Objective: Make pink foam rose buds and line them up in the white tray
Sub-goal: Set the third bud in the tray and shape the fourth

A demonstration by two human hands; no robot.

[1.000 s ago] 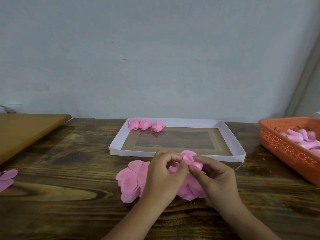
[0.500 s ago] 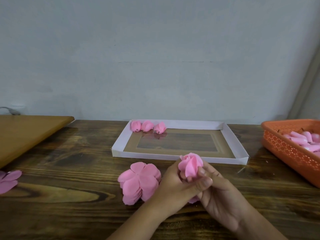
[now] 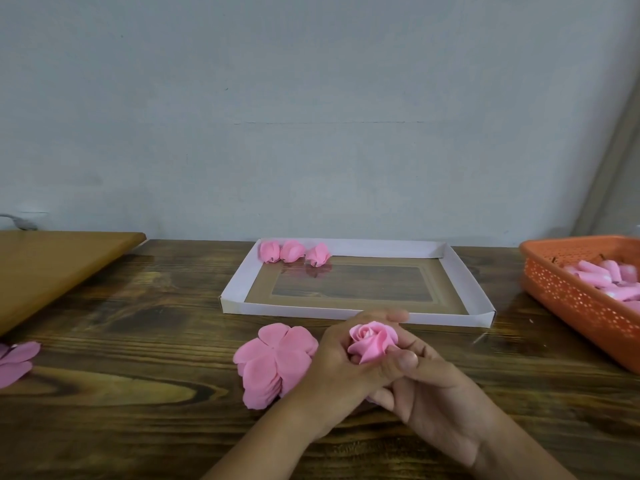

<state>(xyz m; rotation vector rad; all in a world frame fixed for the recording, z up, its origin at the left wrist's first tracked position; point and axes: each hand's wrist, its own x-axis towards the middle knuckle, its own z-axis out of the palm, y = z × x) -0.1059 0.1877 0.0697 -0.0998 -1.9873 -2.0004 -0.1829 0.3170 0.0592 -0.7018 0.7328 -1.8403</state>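
Observation:
A pink foam rose bud (image 3: 372, 342) stands upright between both hands, just in front of the white tray (image 3: 408, 317). My left hand (image 3: 341, 367) curls round its left side and base. My right hand (image 3: 433, 389) holds it from the right, thumb against the petals. Three finished pink buds (image 3: 294, 251) lie in a row at the tray's far left corner. A stack of flat pink petal sheets (image 3: 273, 362) lies on the table left of my hands.
An orange perforated basket (image 3: 581, 299) with several pink foam cores stands at the right. A brown board (image 3: 52, 268) lies at the far left, and loose pink petals (image 3: 15, 362) sit by the left edge. The wall rises behind the dark wooden table (image 3: 138, 341).
The petals, first wrapped low over the sheets, were gathered into a bud and lifted. The bud has since turned so its spiral centre faces up, and my right hand closed in on it.

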